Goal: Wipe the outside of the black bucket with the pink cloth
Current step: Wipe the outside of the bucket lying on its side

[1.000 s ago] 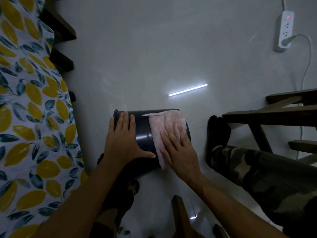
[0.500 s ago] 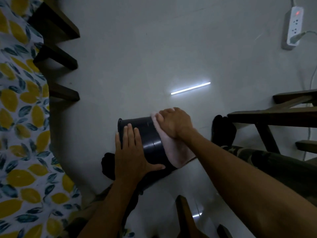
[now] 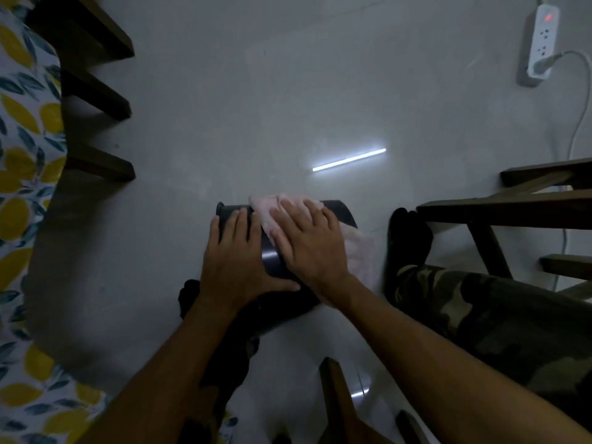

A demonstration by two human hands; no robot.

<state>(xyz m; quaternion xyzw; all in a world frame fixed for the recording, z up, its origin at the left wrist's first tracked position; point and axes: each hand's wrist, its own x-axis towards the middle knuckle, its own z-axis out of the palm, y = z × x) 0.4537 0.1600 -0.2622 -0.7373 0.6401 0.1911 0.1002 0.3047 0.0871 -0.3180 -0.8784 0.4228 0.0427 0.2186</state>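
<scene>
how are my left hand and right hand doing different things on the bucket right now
The left hand lies bare on the black bucket, near its rim end; the right hand presses the pink cloth against the side. The left hand steadies, the right hand wipes. Both lie flat with fingers spread.

Bucket [image 3: 272, 257] mostly under hands.
</scene>
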